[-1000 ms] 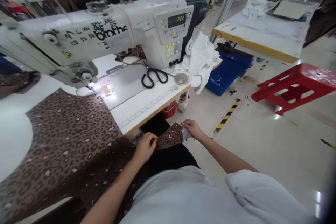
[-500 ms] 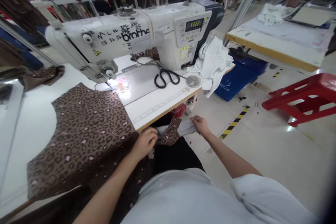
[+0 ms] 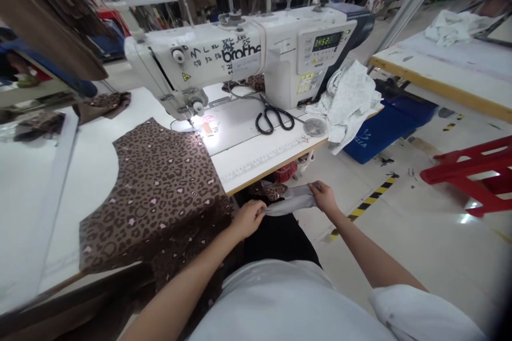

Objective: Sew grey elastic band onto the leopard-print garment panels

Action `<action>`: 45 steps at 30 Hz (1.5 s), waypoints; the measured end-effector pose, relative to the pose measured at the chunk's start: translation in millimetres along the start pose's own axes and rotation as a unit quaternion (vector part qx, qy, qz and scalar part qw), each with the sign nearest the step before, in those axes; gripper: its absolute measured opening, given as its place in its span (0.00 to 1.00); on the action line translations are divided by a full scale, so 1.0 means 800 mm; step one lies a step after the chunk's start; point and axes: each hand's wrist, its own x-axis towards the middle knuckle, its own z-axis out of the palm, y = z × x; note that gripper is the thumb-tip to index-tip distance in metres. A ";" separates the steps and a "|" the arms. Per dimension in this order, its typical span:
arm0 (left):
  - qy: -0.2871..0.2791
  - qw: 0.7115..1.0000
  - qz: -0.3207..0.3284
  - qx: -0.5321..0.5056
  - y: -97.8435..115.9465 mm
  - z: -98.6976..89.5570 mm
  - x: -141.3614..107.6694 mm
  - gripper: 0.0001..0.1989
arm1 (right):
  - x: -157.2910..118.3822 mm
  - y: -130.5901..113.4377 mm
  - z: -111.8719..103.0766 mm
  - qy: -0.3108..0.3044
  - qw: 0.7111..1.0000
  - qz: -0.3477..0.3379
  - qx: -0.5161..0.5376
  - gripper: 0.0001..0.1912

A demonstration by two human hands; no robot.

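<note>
While spreading grey cloth (image 3: 294,203), pinching it with left hand (image 3: 248,218) at eight o'clock, right hand (image 3: 325,198) at three (next calling, probably, for even tension).

Both forearms reach forward, left hand (image 3: 248,218) and right hand (image 3: 323,197) apart at similar height, fingertips pinched closed.

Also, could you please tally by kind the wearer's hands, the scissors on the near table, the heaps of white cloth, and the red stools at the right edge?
Hands: 2 (left hand, right hand)
Scissors: 1
White cloth heaps: 2 (near heap, far heap)
Red stool: 1
Total: 6
</note>
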 end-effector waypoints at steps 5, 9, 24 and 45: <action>0.059 0.998 -0.031 0.001 -0.005 -0.014 0.001 0.20 | -0.003 -0.003 0.002 -0.010 1.000 -0.017 -0.017 0.20; 0.049 0.998 -0.031 -0.008 -0.001 -0.006 0.048 0.27 | -0.010 -0.003 0.005 -0.017 0.999 -0.019 -0.026 0.20; -0.086 0.990 -0.109 0.005 -0.030 -0.033 -0.050 0.07 | 0.011 -0.016 -0.016 -0.022 0.994 -0.037 -0.103 0.12; 0.263 0.914 -0.132 -0.278 0.018 -0.294 0.005 0.19 | -0.161 -0.315 0.045 -0.505 0.761 -0.047 0.404 0.16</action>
